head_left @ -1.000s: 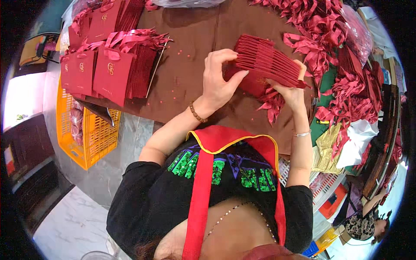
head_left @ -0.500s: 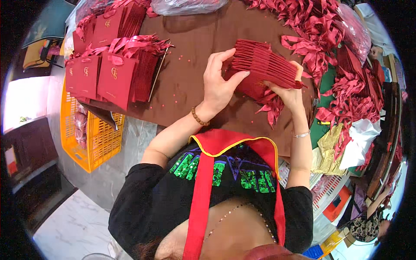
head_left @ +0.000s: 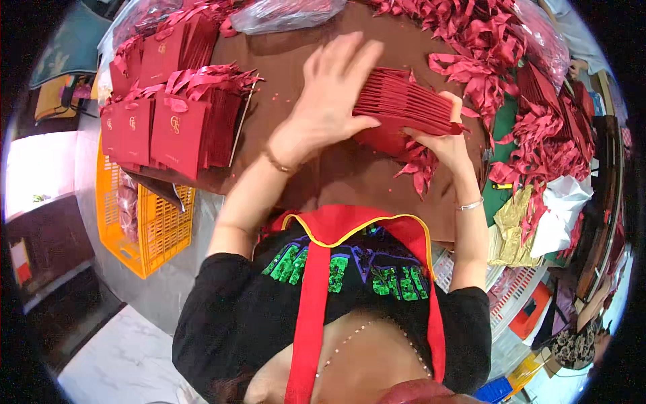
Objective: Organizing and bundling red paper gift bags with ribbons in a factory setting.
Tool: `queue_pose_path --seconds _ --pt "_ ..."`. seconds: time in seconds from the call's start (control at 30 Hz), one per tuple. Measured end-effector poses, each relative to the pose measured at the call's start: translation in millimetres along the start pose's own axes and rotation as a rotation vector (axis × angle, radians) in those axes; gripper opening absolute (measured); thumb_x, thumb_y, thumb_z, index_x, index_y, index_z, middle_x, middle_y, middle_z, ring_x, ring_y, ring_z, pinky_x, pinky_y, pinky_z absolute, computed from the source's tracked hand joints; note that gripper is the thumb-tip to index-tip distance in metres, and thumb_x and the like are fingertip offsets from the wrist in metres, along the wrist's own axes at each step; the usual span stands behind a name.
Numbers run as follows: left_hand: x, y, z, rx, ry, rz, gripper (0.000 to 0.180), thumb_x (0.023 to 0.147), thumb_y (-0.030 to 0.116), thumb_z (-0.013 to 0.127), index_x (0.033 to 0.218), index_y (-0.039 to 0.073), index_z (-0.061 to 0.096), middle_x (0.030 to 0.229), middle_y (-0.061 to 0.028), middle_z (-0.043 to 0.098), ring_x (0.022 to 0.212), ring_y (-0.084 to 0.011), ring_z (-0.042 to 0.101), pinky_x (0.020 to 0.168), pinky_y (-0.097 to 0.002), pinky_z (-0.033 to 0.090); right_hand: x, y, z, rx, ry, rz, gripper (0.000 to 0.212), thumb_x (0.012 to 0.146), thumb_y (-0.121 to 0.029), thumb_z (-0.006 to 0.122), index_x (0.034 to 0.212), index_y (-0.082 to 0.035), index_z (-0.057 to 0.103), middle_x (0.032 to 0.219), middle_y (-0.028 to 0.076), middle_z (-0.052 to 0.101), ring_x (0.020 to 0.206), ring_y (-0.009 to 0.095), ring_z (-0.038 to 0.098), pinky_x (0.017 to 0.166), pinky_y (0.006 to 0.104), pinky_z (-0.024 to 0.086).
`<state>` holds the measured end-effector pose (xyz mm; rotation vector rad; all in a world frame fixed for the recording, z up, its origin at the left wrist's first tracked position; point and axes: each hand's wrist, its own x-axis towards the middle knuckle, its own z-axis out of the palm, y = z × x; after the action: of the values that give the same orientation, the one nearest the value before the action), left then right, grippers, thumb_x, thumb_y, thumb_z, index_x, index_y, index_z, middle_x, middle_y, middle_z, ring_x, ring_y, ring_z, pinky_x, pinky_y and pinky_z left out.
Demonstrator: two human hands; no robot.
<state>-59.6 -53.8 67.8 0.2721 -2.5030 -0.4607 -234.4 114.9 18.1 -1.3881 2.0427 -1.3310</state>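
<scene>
A thick bundle of small dark-red paper gift bags point(head_left: 404, 104) is held over the brown tabletop point(head_left: 282, 182), its many folded edges turned upward. My right hand point(head_left: 442, 140) grips its right end, thumb in front and fingers behind. Pink-red ribbon handles point(head_left: 418, 172) hang from the bundle's underside. At its left end is my left hand point(head_left: 330, 94), open and a little blurred, fingers raised and spread. Its thumb is close to the near edge of the bundle; whether it touches I cannot tell.
Upright rows of finished-looking red gift bags point(head_left: 178, 131) stand at the left table edge, above an orange plastic crate point(head_left: 145, 232). Ribboned bags point(head_left: 471, 34) are heaped at the far right. Clear plastic wrap point(head_left: 286, 15) lies at the back; white wrapping point(head_left: 564, 202) is on the right.
My left hand has let go of the bundle's left end, lifted away from me and spread its fingers. My right hand keeps its grip, shifted slightly left.
</scene>
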Motion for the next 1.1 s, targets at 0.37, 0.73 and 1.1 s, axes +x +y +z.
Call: queue_pose_path --seconds 0.37,0.73,1.1 --pt "50.3 20.0 9.7 0.069 -0.528 0.199 0.030 0.065 0.010 0.064 0.089 0.001 0.049 0.084 -0.0153 0.056 0.079 -0.0324 0.059 0.066 -0.0405 0.049 7.9 -25.1 -1.2 0.010 -0.065 0.030 0.078 0.058 -0.017 0.084 0.116 -0.004 0.035 0.105 0.010 0.054 0.096 0.018 0.055 0.084 0.0313 0.046" --pt "57.6 14.3 13.3 0.209 -0.559 0.188 0.045 0.061 0.016 0.072 0.095 0.003 0.046 0.087 -0.0155 0.055 0.083 -0.0331 0.058 0.067 -0.0413 0.049 10.0 -5.3 -1.4 -0.028 -0.193 -0.099 0.101 0.056 -0.009 0.077 0.136 -0.003 0.017 0.116 0.018 0.050 0.111 0.034 0.047 0.094 0.0379 0.038" --pt "51.7 11.9 9.3 0.208 -0.607 0.251 0.035 0.067 0.014 0.064 0.097 0.005 0.050 0.086 -0.0148 0.059 0.078 -0.0331 0.060 0.064 -0.0422 0.049 2.4 -70.1 -38.5 -0.327 0.116 -0.414 0.092 0.058 -0.023 0.079 0.134 -0.005 0.030 0.133 0.016 0.038 0.127 0.032 0.031 0.106 0.0404 0.023"
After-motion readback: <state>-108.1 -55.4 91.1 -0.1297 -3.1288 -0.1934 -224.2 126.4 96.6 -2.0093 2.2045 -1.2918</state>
